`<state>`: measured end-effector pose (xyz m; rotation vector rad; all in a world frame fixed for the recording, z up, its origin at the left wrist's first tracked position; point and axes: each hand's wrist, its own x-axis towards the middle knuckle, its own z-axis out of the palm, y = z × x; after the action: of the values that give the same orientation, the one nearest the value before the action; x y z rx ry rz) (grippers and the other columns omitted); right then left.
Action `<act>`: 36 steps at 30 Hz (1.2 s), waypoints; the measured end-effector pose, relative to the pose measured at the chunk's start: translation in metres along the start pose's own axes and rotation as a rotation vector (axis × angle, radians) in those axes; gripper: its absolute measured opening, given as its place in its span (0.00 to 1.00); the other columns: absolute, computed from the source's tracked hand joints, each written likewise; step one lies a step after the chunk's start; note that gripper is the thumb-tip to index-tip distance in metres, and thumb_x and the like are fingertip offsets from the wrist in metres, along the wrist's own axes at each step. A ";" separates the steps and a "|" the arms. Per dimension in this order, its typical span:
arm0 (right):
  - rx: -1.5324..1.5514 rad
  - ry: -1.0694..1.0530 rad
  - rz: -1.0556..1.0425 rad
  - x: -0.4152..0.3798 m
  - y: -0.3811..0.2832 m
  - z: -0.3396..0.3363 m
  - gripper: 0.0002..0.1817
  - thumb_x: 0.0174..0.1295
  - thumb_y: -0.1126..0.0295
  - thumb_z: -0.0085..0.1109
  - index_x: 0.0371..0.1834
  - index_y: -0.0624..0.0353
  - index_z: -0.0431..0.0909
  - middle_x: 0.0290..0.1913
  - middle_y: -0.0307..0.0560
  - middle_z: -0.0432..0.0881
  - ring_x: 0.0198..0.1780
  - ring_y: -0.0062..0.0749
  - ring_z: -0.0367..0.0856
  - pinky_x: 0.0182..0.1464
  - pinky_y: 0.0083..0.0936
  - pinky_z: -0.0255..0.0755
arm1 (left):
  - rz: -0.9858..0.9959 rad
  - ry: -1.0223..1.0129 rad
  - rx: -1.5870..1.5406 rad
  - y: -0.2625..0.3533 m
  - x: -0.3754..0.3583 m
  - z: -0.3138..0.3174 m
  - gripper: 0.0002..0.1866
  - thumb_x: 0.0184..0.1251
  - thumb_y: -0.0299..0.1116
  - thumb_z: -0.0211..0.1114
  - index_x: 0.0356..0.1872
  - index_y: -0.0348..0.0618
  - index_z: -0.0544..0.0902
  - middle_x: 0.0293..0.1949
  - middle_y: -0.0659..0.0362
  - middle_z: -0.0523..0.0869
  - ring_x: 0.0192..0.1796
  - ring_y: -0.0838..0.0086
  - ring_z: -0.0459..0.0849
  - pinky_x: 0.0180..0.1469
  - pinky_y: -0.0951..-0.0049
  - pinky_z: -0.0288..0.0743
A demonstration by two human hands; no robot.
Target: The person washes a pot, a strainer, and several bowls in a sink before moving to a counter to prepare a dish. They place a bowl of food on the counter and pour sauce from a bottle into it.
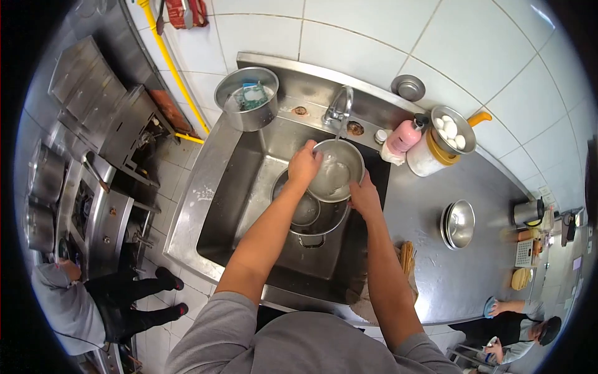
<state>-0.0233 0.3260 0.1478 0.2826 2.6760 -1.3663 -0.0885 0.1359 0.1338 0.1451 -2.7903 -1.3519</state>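
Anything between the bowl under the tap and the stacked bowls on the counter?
Only the right hand, gripping the bowl, and the sink's right edge lie before the stacked bowls; the pink bottle stands aside, toward the wall.

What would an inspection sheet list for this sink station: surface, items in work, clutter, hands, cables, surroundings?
Surface: steel counter; white spots on the ledge left of the sink; brown patches by the faucet.
Items in work: steel bowl under running water; two-handled pot in the sink, smaller bowl inside.
Clutter: pot with green scrubber, pink pump bottle, pan of eggs, stacked bowls.
Hands: left hand and right hand grip opposite sides of the held bowl.
Cables: nothing seen around the sink; far right too small to tell.
Surroundings: stove and co-worker left; another co-worker right.
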 end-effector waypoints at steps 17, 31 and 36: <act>0.023 -0.035 0.063 -0.025 -0.029 -0.024 0.37 0.57 0.65 0.48 0.74 0.53 0.54 0.40 0.72 0.83 0.41 0.66 0.83 0.49 0.51 0.75 | 0.102 0.159 0.090 0.012 -0.003 0.012 0.12 0.60 0.37 0.59 0.40 0.42 0.75 0.39 0.44 0.84 0.45 0.44 0.82 0.47 0.48 0.74; 0.067 -0.512 0.178 0.001 -0.037 -0.036 0.18 0.59 0.65 0.49 0.49 0.63 0.75 0.29 0.48 0.82 0.21 0.30 0.80 0.19 0.25 0.74 | 0.789 -0.173 0.182 0.013 0.008 -0.008 0.15 0.64 0.33 0.62 0.51 0.50 0.83 0.42 0.55 0.85 0.44 0.55 0.84 0.46 0.58 0.78; 0.108 -0.139 -0.015 0.015 -0.025 -0.016 0.25 0.59 0.69 0.46 0.61 0.61 0.71 0.30 0.52 0.82 0.21 0.40 0.82 0.23 0.31 0.80 | 0.565 0.021 0.108 0.010 0.008 -0.018 0.18 0.62 0.29 0.60 0.54 0.52 0.82 0.40 0.56 0.85 0.42 0.59 0.85 0.45 0.60 0.79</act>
<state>-0.0441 0.3266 0.1741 0.1712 2.5025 -1.4795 -0.0958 0.1269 0.1527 -0.5765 -2.5844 -1.0482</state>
